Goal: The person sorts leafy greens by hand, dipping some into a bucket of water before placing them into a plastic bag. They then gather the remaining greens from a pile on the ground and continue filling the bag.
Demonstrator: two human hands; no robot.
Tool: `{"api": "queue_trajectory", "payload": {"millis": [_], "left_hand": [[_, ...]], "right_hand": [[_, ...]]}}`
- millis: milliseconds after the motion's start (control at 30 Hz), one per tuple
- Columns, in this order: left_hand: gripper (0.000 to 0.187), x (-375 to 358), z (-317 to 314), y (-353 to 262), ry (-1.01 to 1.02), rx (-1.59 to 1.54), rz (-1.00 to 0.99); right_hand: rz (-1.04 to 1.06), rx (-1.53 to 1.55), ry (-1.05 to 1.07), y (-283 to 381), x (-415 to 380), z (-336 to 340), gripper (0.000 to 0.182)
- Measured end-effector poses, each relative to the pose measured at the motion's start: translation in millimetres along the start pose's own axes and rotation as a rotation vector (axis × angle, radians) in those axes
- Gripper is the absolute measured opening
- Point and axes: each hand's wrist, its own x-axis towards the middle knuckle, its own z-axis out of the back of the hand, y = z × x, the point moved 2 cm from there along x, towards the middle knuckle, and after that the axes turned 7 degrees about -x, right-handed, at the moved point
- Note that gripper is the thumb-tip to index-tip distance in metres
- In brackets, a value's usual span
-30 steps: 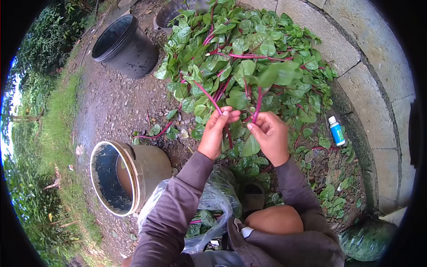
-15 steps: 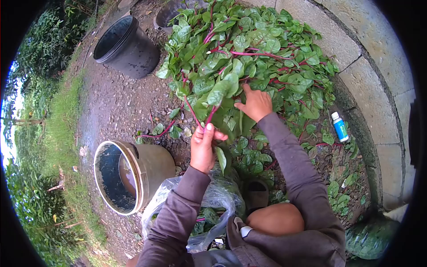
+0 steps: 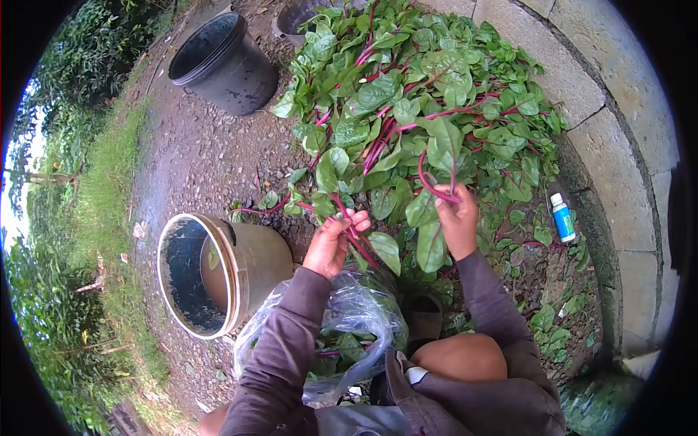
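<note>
A big heap of leafy greens with red-purple stems, looking like Malabar spinach [image 3: 378, 91], covers the ground ahead of me. My left hand [image 3: 331, 243] is closed around a few of the stems [image 3: 352, 229], their leaves pointing up and to the right. A curved red stem with green leaves [image 3: 427, 174] is pinched in my right hand [image 3: 458, 221], just in front of the heap. Below my left hand, a clear plastic bag [image 3: 356, 312] stands open, with some leaves and stems inside.
At the left, a pale bucket [image 3: 254, 265] lies tilted with murky water and a leaf inside. A black bucket [image 3: 225, 65] stands farther back. A white-capped blue bottle [image 3: 562, 218] sits near the curved concrete edging [image 3: 589, 152] at right.
My right hand has drawn back from the heap, now holding a leafy stem. My left hand has lowered slightly, still gripping its stems. A leaf now shows in the pale bucket.
</note>
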Motion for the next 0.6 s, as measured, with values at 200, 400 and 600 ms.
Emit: {"api": "queue_trajectory", "payload": {"millis": [200,400,600], "left_hand": [[0.019,7.6,-25.6,23.8,0.023,0.03,0.077],[0.023,9.9,14.5,28.7,-0.073,0.083,0.053],[0.03,4.6,38.6,30.8,0.005,0.123,0.028]], "right_hand": [[0.09,-0.196,0.425,12.0,-35.9,-61.5,0.019],[-0.151,-0.097,0.65,-31.5,13.6,-44.3,0.017],[0.165,-0.888,0.484,-45.8,32.9,-56.3,0.049]]}}
